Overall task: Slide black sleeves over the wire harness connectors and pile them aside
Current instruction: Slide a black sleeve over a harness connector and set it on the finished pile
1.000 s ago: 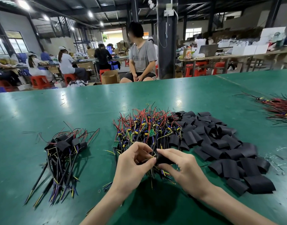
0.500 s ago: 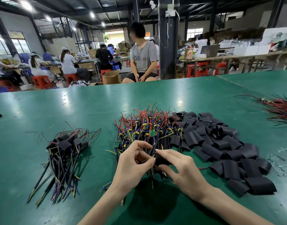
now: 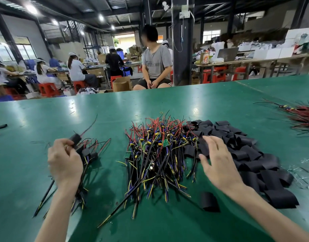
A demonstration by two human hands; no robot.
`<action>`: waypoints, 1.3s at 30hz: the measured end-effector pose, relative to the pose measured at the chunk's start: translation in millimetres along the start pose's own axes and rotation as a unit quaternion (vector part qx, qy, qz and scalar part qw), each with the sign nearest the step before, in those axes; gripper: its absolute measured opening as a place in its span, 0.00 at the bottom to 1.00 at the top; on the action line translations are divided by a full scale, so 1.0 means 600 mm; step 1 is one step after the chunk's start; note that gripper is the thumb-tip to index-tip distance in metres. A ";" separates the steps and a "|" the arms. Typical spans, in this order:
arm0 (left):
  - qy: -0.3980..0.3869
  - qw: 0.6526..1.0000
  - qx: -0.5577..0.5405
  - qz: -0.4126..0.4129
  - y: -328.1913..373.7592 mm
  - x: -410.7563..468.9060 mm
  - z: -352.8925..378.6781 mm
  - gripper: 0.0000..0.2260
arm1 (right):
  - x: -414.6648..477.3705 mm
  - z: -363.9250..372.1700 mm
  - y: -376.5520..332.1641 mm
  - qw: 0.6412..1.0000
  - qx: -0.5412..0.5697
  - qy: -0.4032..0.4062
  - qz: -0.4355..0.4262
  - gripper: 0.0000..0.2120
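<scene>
A heap of bare wire harnesses (image 3: 159, 151) with red, black, yellow and blue leads lies mid-table. To its right spreads a heap of flat black sleeves (image 3: 246, 154); one loose sleeve (image 3: 209, 201) lies nearer me. On the left sits the pile of sleeved harnesses (image 3: 88, 154), partly hidden by my left hand (image 3: 64, 159). That hand holds a sleeved harness (image 3: 76, 138) just above the pile, its red wire trailing up and right. My right hand (image 3: 216, 161) hovers with fingers spread over the near edge of the sleeves, holding nothing.
The green table (image 3: 115, 105) stretches far ahead. Another bundle of red and black wires (image 3: 302, 117) lies at the right edge. Small black bits (image 3: 1, 126) sit far left. A seated person (image 3: 155, 63) and other workers are beyond the table.
My hands have parted. The left carried the sleeved harness leftward to the finished pile. The right let go and swung right over the black sleeves.
</scene>
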State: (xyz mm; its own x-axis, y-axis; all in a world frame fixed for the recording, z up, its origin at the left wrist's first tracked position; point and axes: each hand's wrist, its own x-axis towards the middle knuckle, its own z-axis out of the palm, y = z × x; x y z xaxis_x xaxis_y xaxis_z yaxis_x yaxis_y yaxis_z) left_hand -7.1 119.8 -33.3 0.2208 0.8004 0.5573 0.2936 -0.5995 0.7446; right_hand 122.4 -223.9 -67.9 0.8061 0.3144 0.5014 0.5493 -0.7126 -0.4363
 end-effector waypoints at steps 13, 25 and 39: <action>-0.041 0.977 0.210 0.004 -0.001 -0.025 0.022 0.12 | 0.007 -0.090 0.002 0.844 0.039 -0.531 -0.064 0.29; -0.256 0.936 0.002 0.243 0.119 -0.147 0.097 0.04 | 0.017 -0.039 0.030 0.966 -0.037 -0.257 -0.017 0.20; -0.314 0.917 0.149 0.194 0.207 -0.189 0.174 0.08 | -0.005 -0.001 0.014 0.966 -0.061 -0.249 -0.031 0.26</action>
State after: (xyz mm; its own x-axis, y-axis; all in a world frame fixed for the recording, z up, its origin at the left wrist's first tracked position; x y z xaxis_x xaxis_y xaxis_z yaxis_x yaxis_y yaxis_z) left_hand 101.6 -45.6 -42.7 0.8269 0.4252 0.3681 0.3009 -0.8874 0.3492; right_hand 124.7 -231.5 -72.4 0.7953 0.5997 0.0890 0.5943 -0.7420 -0.3103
